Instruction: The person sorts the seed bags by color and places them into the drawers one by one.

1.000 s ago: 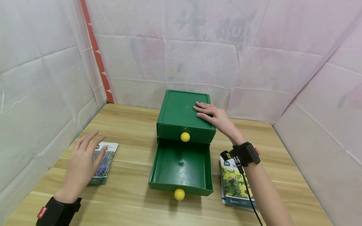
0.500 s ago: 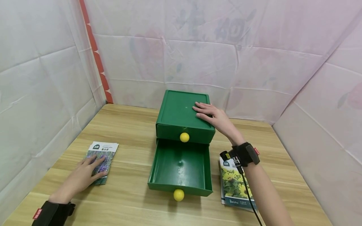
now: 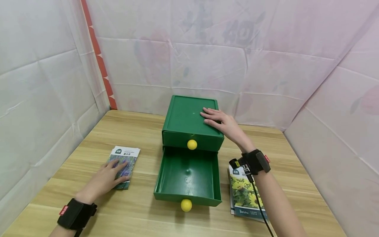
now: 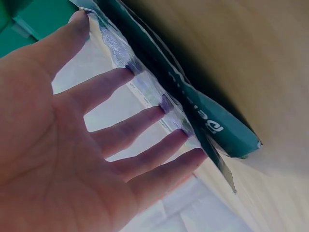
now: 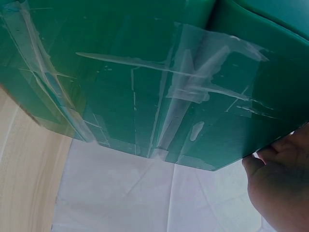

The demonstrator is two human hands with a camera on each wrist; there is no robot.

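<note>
My left hand (image 3: 108, 177) lies flat on the lavender seed packet (image 3: 124, 164), fingers straight and spread, fingertips (image 4: 166, 102) pressing its face. No curl, no pinch. Forearm runs in from the lower left, black wrist strap (image 3: 75, 217) just above the table edge. The packet sits on the table (image 3: 142, 125) left of the open drawer, near it but not touching.

My right hand (image 3: 220, 123) rests palm down on top of the green drawer box (image 3: 189, 115), near its right edge, fingers extended and pointing left. It's pressing, not gripping. Arm reaches forward from the lower right, with the wrist camera (image 3: 251, 162) and its cable hanging under the forearm.

The lower drawer (image 3: 188, 177) is pulled out toward me with nothing visible inside; its yellow knob (image 3: 186, 205) is at the front. The upper drawer is closed, with its yellow knob (image 3: 191, 144) in the middle of the front.

The sunflower seed packet (image 3: 244, 192) lies flat on the table right of the open drawer, partly under my right forearm. White sheeting (image 3: 207, 49) surrounds the table.
</note>
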